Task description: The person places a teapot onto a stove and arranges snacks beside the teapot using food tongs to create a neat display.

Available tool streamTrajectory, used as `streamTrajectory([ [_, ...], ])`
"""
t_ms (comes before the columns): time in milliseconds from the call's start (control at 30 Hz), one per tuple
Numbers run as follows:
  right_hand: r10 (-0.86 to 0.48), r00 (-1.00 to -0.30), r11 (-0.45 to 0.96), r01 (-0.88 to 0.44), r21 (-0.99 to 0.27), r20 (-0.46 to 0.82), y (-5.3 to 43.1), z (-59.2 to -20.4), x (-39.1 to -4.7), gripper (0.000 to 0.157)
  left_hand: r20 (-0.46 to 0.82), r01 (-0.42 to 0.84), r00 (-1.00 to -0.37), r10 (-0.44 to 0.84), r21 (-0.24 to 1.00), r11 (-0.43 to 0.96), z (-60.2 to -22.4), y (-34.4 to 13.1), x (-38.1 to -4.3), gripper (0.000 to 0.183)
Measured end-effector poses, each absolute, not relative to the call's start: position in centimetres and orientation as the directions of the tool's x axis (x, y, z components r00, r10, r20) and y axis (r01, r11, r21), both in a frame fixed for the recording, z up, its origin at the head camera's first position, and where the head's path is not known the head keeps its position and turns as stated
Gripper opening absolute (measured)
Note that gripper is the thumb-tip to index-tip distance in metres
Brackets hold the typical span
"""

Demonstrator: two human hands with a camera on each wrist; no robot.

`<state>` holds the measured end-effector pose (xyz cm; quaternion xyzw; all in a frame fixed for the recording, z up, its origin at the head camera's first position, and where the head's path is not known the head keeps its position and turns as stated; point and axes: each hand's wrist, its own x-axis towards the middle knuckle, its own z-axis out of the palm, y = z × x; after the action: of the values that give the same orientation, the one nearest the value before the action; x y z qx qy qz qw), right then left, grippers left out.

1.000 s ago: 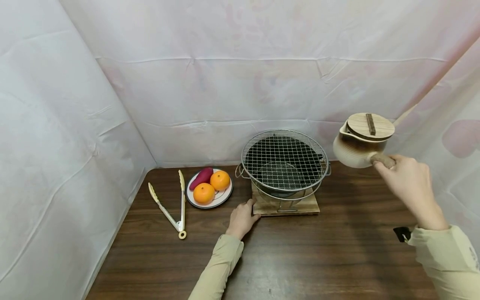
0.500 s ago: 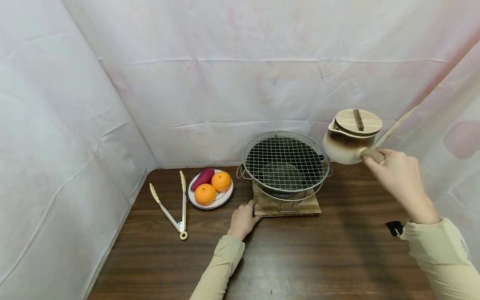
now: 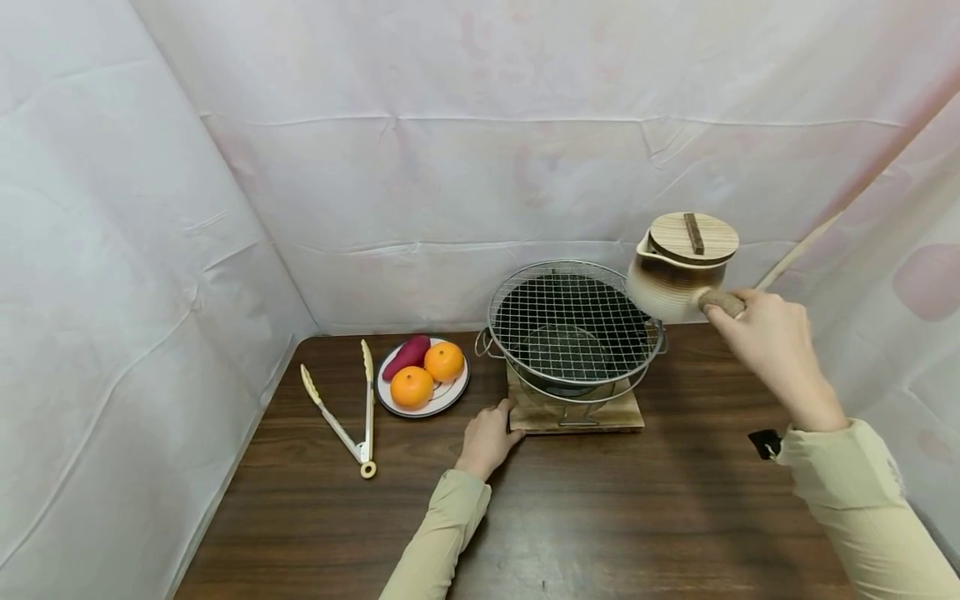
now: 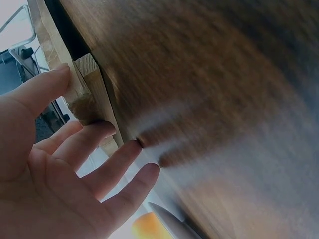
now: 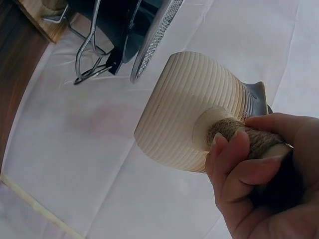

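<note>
In the head view my right hand (image 3: pixel 776 346) grips the rope-wrapped handle (image 5: pixel 244 137) of a cream and brown ridged teapot (image 3: pixel 667 287). Its flat wooden lid (image 3: pixel 678 237) with a dark bar is on, and the pot hangs in the air, overlapping the right rim of a round wire grill rack (image 3: pixel 570 325). That rack lies over a black grill bowl on a wire stand. Beneath the stand is a wooden board (image 3: pixel 622 415). My left hand (image 3: pixel 486 437) holds the board's front left corner between thumb and index finger; its other fingertips touch the table.
A rimmed plate (image 3: pixel 446 400) with two oranges (image 3: pixel 412 387) and a purple sweet potato (image 3: pixel 407 358) stands left of the grill. Spread tongs (image 3: pixel 360 446) lie farther left. White cloth (image 3: pixel 450 183) hangs behind the wooden table (image 3: pixel 637 517) and along both sides.
My right hand has carried the teapot leftward, from right of the grill to the rack's right rim. The left hand stays at the board's corner.
</note>
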<state>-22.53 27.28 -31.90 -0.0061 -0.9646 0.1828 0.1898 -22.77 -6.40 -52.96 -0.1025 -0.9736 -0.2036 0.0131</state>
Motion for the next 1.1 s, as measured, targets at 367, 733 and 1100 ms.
streamTrajectory([
  [367,0.082,-0.923,0.918,-0.077,-0.39,0.377,25.6,-32.2,-23.4,0.048,0.073,0.206,-0.978,0.193,0.392,0.896,-52.9,-6.4,-22.7,0.052],
  [733,0.073,-0.922,0.905,-0.099,-0.413,0.381,24.1,-32.5,-24.4,0.045,0.092,0.215,-0.977,0.195,0.391,0.895,-53.0,-6.4,-22.7,0.051],
  [1100,0.023,-0.914,0.906,-0.152,-0.395,0.406,23.2,-32.9,-25.0,0.044,0.088,0.205,-0.979,0.185,0.397,0.895,-52.8,-6.3,-22.6,0.052],
])
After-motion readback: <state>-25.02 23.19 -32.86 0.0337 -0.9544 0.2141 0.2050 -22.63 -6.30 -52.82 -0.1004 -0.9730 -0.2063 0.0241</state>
